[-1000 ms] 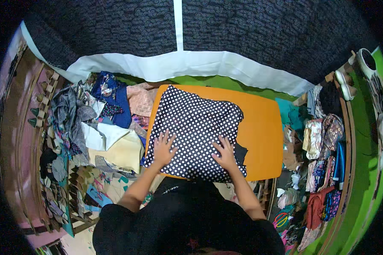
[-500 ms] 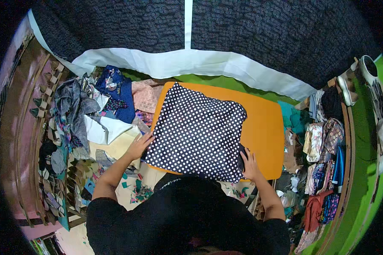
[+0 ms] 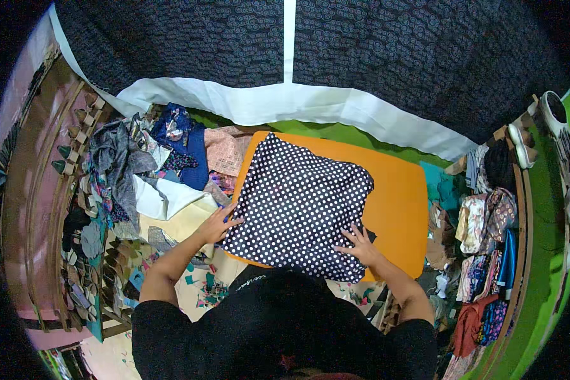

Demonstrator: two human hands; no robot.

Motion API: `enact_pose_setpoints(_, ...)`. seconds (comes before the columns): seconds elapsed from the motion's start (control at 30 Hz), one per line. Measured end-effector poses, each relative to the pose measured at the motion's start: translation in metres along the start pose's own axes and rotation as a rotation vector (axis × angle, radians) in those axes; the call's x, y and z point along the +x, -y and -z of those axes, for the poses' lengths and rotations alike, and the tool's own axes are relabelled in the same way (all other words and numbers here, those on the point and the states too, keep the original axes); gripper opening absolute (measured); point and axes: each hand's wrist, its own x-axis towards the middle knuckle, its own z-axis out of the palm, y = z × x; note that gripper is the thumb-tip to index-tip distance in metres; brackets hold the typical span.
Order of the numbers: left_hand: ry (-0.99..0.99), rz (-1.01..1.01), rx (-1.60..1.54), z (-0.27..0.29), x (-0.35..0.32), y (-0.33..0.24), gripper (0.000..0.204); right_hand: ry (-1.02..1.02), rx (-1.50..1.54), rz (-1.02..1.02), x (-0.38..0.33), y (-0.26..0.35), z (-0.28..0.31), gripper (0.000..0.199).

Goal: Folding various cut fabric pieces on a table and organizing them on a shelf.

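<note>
A black fabric piece with white polka dots (image 3: 297, 202) lies spread over an orange board (image 3: 396, 218), whose right part is bare. At the fabric's left edge rests my left hand (image 3: 219, 225), its fingers stretched onto the cloth. A small blue thing (image 3: 225, 218) shows beside those fingers; whether it is held, I cannot make out. My right hand (image 3: 361, 247) lies flat on the lower right of the fabric with fingers spread. Just beyond it a dark patch (image 3: 370, 236) pokes out past the cloth's right edge.
A heap of mixed fabrics (image 3: 123, 158) and a white cloth (image 3: 174, 197) sit left of the board. Folded garments (image 3: 475, 212) are stacked at the right. Green scraps (image 3: 212, 288) litter the floor near me. A dark patterned curtain (image 3: 190, 41) hangs at the back.
My right hand has moved from the fabric's right edge inward onto the cloth, fingers now spread. My left hand has shifted slightly onto the left edge. The whole view has moved a little.
</note>
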Motion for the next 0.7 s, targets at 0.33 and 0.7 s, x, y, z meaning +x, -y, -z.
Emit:
enact_pose_setpoints(0.33,-0.111,-0.112,-0.059,-0.009,0.023,0.004,0.034,-0.193,-0.008,-0.05,0.004,0.008,-0.029,0.048)
enact_pose_setpoints(0.7,-0.884,0.259,-0.294,0.027,0.049,-0.02,0.018,-0.348,0.66,-0.338,-0.001,-0.021,-0.028,0.044)
